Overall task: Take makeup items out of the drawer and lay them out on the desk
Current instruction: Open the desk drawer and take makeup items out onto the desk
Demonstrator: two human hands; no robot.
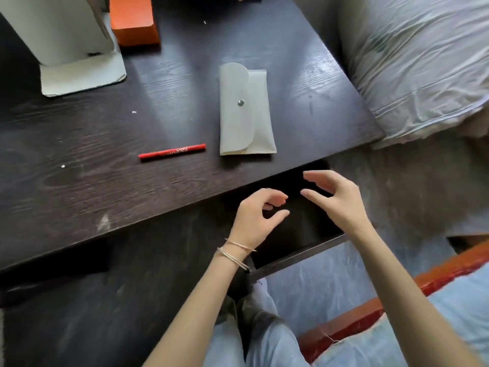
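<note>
Hands (pixel 299 205) empty above open drawer (pixel 304 250)

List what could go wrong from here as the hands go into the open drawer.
1. The drawer interior is dark, so the left hand and right hand, both empty, may fumble unseen items.
2. The red pencil could roll if nudged.
3. The white pouch lies near the desk edge above the drawer; a rising hand might knock it off.

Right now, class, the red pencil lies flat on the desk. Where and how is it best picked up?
Probably pinch the red pencil at its middle from above, thumb and forefinger on its long sides. It is thin, lies flat on the desk, and has open space around it. The left hand looks nearer.
</note>
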